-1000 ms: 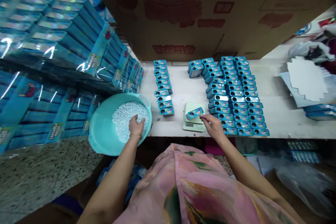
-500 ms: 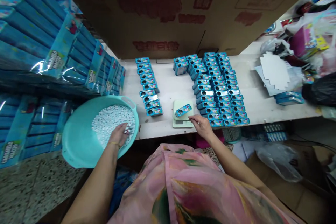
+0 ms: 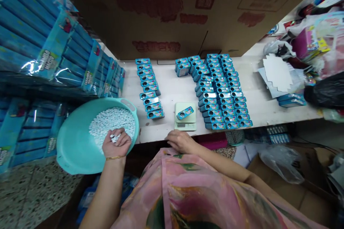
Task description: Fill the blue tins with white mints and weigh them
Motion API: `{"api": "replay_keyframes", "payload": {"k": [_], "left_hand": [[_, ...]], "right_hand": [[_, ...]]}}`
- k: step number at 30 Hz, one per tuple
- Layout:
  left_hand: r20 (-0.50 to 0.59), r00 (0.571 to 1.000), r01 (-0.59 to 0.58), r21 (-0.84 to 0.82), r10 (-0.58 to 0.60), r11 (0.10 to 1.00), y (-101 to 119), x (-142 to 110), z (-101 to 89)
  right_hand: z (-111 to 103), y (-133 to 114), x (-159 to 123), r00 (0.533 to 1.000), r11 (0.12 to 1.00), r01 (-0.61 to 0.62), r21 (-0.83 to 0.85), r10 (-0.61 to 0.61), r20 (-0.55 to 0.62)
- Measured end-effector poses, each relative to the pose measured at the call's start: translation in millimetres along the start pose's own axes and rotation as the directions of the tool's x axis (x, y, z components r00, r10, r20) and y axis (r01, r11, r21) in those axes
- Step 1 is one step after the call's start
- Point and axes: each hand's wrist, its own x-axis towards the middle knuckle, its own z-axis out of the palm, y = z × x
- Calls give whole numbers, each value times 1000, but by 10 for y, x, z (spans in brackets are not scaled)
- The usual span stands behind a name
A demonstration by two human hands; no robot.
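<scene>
My left hand [image 3: 117, 143] is turned palm up over the basin, its fingers curled round several small white candy pieces [image 3: 115, 138]. Below it, many more white pieces [image 3: 100, 125] lie in the turquoise plastic basin [image 3: 77, 128]. At the table's front edge, just below the digital scale [image 3: 185, 126], rests my right hand [image 3: 181, 141], fingers loosely bent and nothing seen in them. On the scale a blue tin [image 3: 185, 113] with a dark round opening lies at a slant, untouched by either hand.
A row of blue tins [image 3: 150, 88] stands left of the scale, and denser rows of tins [image 3: 223, 94] stand right. Packed blue boxes [image 3: 48, 61] rise at the left. Behind the table is a large cardboard box [image 3: 166, 14]. White card sheets [image 3: 278, 73] lie at the right.
My left hand has turned palm up and lifted from the pile with white candy pieces in it. My right hand has drawn back from the scale to the table's front edge, leftward.
</scene>
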Motion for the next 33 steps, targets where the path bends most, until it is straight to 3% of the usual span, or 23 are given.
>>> {"api": "replay_keyframes", "payload": {"k": [4,6,8,11,14,17,19,22,26,28,30,33], "left_hand": [[-23,999,40,-5,-40,999,-1,-94,38],[-40,998,48,1,-48,999,21,-153,26],[-56,997,59,15,-58,998,23,-212,14],[-95,988,128,51,-123,990,-57,-280,4],[-176,951,273,102,-253,956,-262,-296,-16],[-256,901,394,141,-351,908,-509,-254,-70],[-286,882,429,154,-375,890,-625,-207,-114],[-324,862,456,161,-389,875,-678,-149,-154],[-367,855,443,152,-365,884,-616,-159,-144],[-393,861,407,148,-324,902,-586,-204,-135],[-425,861,368,144,-279,919,-573,-263,-135],[-478,844,335,121,-241,934,-585,-353,-159]], "right_hand": [[-352,390,10,957,905,-272,-328,219,-189],[-519,603,25,944,852,-331,-406,295,-151],[-591,702,77,955,854,-288,-434,287,-68],[-459,582,235,985,889,-150,-432,173,13],[-113,315,455,996,905,-39,-423,71,60],[182,171,647,999,906,-11,-424,23,24],[200,223,735,999,912,25,-410,-32,-12],[-118,523,882,995,919,0,-395,-40,-91],[-883,1164,1288,947,836,-305,-456,215,-240],[-1205,1491,1570,915,763,-393,-513,268,-302],[-1410,1778,1845,910,706,-414,-575,303,-283],[-1511,2092,2153,913,647,-387,-657,368,-176]]}}
